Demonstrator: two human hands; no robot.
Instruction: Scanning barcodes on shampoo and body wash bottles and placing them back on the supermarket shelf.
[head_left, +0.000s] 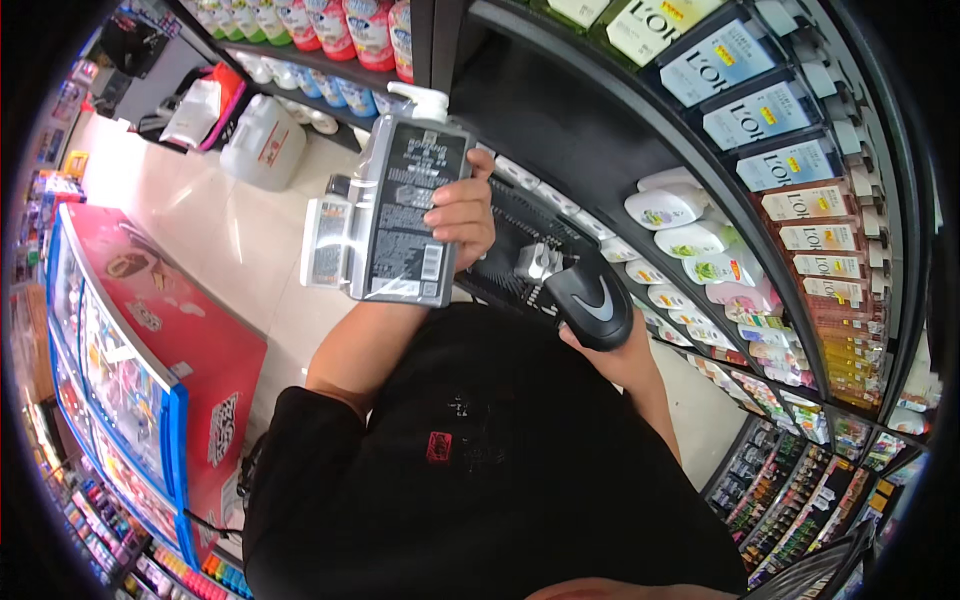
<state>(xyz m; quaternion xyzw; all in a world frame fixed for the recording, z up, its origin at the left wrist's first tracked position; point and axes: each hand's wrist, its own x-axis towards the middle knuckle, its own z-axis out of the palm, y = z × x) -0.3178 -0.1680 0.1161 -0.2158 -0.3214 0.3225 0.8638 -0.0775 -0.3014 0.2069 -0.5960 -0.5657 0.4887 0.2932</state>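
My left hand (466, 214) grips a grey pump bottle (412, 217) with a white pump top (424, 99), its fingers wrapped over the right edge. The bottle is upright, and its dark printed back with a barcode faces the camera. Clear plastic joins it to a smaller white and grey bottle (328, 240) on its left. My right hand (600, 356) holds a black handheld barcode scanner (596, 304) to the right of the bottle; the scanner's body hides most of the fingers. Near the scanner's front, a small white object (540, 260) shows against a black perforated shelf (502, 232).
Shop shelves (555, 97) rise ahead and to the right, with boxed products (757, 112) and white bottles (667, 206). A white plastic jug (266, 142) stands on the floor beside a bag (199, 109). To the left is a red and blue display freezer (172, 315).
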